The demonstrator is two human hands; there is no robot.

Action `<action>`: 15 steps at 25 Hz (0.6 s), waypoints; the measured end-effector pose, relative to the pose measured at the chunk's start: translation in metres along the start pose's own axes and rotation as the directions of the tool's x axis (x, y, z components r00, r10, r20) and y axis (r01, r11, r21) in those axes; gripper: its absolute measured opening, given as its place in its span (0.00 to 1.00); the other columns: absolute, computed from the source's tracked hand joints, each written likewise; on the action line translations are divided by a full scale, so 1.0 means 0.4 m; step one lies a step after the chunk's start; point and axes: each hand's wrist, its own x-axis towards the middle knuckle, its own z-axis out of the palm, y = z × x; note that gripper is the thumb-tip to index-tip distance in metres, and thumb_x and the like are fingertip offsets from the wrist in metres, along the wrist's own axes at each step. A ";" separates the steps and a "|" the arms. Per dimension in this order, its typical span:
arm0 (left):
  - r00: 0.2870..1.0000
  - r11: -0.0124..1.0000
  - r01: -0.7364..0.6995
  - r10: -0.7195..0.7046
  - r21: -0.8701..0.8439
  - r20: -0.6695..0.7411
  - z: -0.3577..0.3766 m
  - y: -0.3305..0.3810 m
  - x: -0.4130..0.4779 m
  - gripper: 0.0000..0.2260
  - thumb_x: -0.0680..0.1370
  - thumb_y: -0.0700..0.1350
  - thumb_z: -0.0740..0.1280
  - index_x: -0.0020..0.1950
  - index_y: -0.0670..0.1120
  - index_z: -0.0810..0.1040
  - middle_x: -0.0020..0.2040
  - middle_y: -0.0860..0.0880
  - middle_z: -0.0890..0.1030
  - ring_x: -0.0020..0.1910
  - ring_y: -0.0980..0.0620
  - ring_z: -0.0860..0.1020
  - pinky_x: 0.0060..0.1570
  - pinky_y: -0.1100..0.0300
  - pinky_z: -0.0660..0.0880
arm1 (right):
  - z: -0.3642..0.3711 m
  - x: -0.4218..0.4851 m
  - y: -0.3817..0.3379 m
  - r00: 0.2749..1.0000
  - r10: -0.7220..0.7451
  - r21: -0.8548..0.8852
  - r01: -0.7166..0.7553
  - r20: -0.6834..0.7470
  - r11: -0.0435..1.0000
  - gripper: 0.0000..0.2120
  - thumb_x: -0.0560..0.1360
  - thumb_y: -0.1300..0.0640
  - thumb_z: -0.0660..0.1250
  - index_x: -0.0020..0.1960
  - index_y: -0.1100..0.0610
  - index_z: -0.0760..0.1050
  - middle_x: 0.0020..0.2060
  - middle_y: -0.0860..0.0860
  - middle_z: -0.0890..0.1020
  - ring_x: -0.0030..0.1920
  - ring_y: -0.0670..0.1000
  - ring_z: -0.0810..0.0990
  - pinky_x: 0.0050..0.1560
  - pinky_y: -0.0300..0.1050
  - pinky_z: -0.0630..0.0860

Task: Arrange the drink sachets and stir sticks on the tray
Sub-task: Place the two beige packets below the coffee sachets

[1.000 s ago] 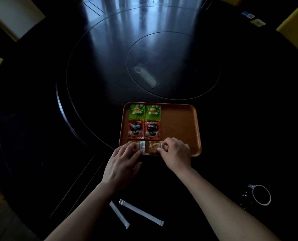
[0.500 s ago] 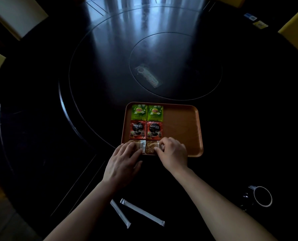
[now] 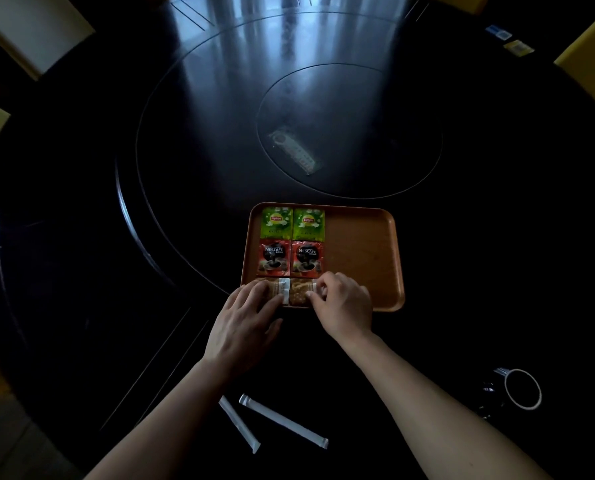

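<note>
An orange-brown tray (image 3: 362, 251) sits on the dark round worktop (image 3: 116, 237) just below the centre of the frame. Its left half holds sachets in a two-wide grid: two green Lipton sachets (image 3: 292, 224) at the top, two red Nescafé sachets (image 3: 290, 258) beneath them, and two brown sachets (image 3: 298, 292) along the tray's lower edge. The left hand (image 3: 246, 323) lies flat, fingers (image 3: 266, 299) spread and pressing down on the left brown sachet, covering most of it. The right hand (image 3: 343, 304) is curled, its fingers (image 3: 320, 289) bent onto the right end of the right brown sachet; whether it pinches the packet or only pushes it cannot be told. The right half of the tray is bare wood. Two white wrapped stir sticks (image 3: 282, 420) lie on the worktop in the lower middle of the frame, between the forearms, well apart from the tray. A dark mug (image 3: 518, 389) with a white rim stands at the lower right.
</note>
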 end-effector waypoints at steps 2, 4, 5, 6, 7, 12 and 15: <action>1.000 0.999 0.024 -0.024 -0.031 -0.012 0.003 -0.002 -0.001 0.20 0.77 0.54 0.63 0.67 0.49 0.75 0.66 0.42 0.74 0.67 0.41 0.72 0.63 0.43 0.73 | -0.002 -0.006 0.001 1.000 -0.018 -0.002 0.018 -0.018 1.000 0.10 0.72 0.47 0.71 0.45 0.52 0.75 0.41 0.49 0.80 0.44 0.54 0.78 0.43 0.50 0.72; 0.998 0.995 0.059 -0.062 -0.081 -0.030 0.001 -0.002 -0.012 0.20 0.77 0.54 0.63 0.67 0.48 0.75 0.66 0.41 0.74 0.66 0.40 0.72 0.61 0.42 0.74 | -0.014 -0.021 0.007 0.996 -0.072 0.027 0.073 -0.048 0.997 0.08 0.72 0.51 0.71 0.43 0.53 0.75 0.39 0.50 0.80 0.43 0.55 0.79 0.41 0.50 0.73; 0.995 0.990 0.089 -0.093 -0.108 -0.036 -0.007 0.000 -0.023 0.20 0.77 0.53 0.62 0.66 0.48 0.75 0.66 0.41 0.75 0.66 0.40 0.72 0.60 0.43 0.74 | -0.023 -0.033 0.011 0.992 -0.108 0.062 0.111 -0.058 0.992 0.07 0.72 0.53 0.71 0.42 0.54 0.75 0.38 0.50 0.80 0.42 0.55 0.79 0.40 0.50 0.73; 0.990 0.983 0.127 -0.134 -0.135 -0.045 -0.017 0.003 -0.039 0.19 0.77 0.53 0.62 0.66 0.49 0.76 0.65 0.42 0.75 0.65 0.41 0.73 0.60 0.44 0.74 | -0.033 -0.049 0.015 0.987 -0.146 0.107 0.152 -0.062 0.983 0.06 0.73 0.54 0.71 0.41 0.54 0.75 0.38 0.50 0.79 0.41 0.55 0.78 0.39 0.50 0.74; 0.980 0.970 0.179 -0.190 -0.162 -0.054 -0.024 0.005 -0.063 0.19 0.77 0.52 0.63 0.66 0.49 0.76 0.64 0.43 0.75 0.64 0.42 0.73 0.60 0.45 0.73 | -0.042 -0.074 0.015 0.981 -0.185 0.154 0.193 -0.065 0.969 0.06 0.73 0.54 0.70 0.41 0.55 0.75 0.37 0.50 0.79 0.41 0.54 0.78 0.39 0.50 0.74; 0.856 0.841 0.475 -0.510 -0.261 -0.085 -0.013 -0.012 -0.259 0.14 0.76 0.51 0.63 0.56 0.47 0.80 0.52 0.47 0.77 0.52 0.45 0.76 0.51 0.48 0.73 | -0.014 -0.255 -0.012 0.938 -0.314 0.230 0.277 0.147 0.933 0.09 0.74 0.49 0.68 0.41 0.53 0.75 0.39 0.49 0.78 0.43 0.51 0.78 0.39 0.48 0.76; 0.761 0.723 0.633 -0.648 -0.277 0.046 -0.001 0.018 -0.373 0.08 0.76 0.51 0.68 0.41 0.48 0.77 0.39 0.51 0.76 0.41 0.48 0.76 0.40 0.52 0.73 | 0.035 -0.346 -0.017 0.826 -0.289 0.167 0.237 0.484 0.957 0.13 0.75 0.45 0.68 0.48 0.54 0.77 0.45 0.50 0.77 0.49 0.52 0.77 0.45 0.48 0.75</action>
